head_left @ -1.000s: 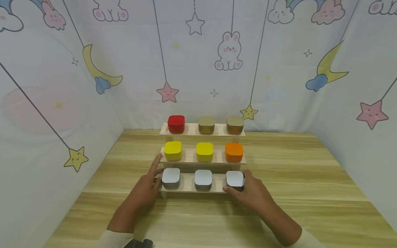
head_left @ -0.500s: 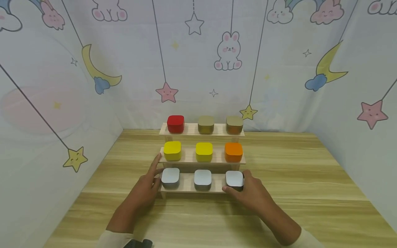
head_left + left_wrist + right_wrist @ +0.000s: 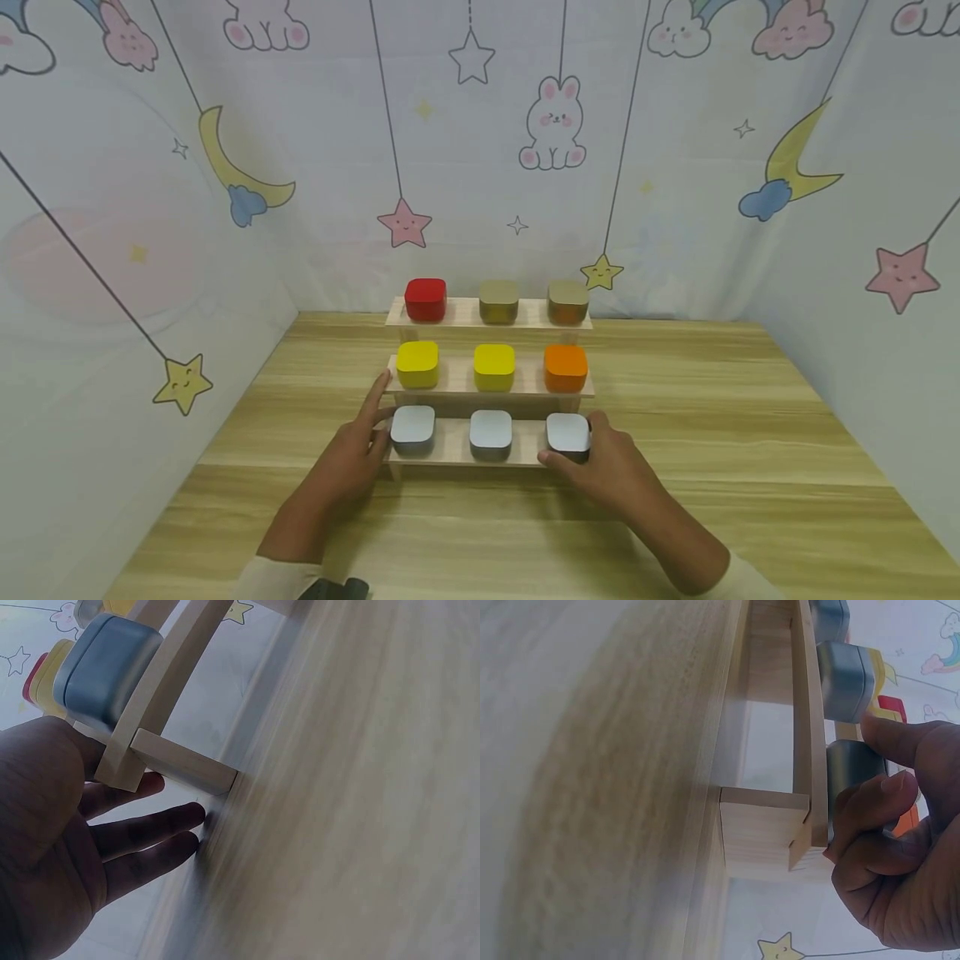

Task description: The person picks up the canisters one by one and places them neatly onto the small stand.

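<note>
A three-tier wooden display stand [image 3: 453, 448] bears square tins with rounded corners, several in rows. My right hand [image 3: 618, 471] pinches the right silver tin [image 3: 567, 432] on the lowest tier, thumb in front and fingers round its right side. In the right wrist view this tin [image 3: 852, 766] sits upright, partly covered by curled fingers. My left hand [image 3: 352, 457] is at the stand's left end, its fingers mostly straight. One fingertip reaches the middle tier's left edge; others lie close beside the left silver tin [image 3: 412, 428]. In the left wrist view, extended fingers [image 3: 154, 829] spread beside the stand's leg.
Between those two is another silver tin [image 3: 491, 432]. The middle tier carries two yellow tins [image 3: 417, 364] and an orange tin [image 3: 566, 367]. On top stand a red tin [image 3: 426, 300] and two gold tins [image 3: 498, 302]. A printed curtain [image 3: 480, 167] encloses the wooden table [image 3: 712, 417].
</note>
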The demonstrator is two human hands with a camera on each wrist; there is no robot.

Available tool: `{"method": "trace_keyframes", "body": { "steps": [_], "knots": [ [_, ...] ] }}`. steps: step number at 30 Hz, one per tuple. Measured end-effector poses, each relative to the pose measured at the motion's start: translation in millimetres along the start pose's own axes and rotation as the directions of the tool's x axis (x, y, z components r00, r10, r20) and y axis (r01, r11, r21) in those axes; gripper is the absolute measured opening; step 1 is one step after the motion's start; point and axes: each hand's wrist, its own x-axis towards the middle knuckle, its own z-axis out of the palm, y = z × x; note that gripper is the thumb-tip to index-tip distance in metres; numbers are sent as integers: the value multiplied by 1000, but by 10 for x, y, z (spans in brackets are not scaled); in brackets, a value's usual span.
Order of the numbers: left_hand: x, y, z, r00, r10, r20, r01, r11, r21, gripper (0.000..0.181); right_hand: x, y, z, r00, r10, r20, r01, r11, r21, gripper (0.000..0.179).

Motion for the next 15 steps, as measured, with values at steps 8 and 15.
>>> {"method": "trace_keyframes", "body": {
  "steps": [8,15],
  "knots": [
    [-4,-1,1,1000,11,-3,-11,1000,3,84,-4,-3,-1,1000,-8,-11,7,1000,-26,97],
    [-38,3,-34,997,61,-49,-61,998,2,78,-36,25,-85,1000,-12,9,13,999,-35,103]
  ]
}}
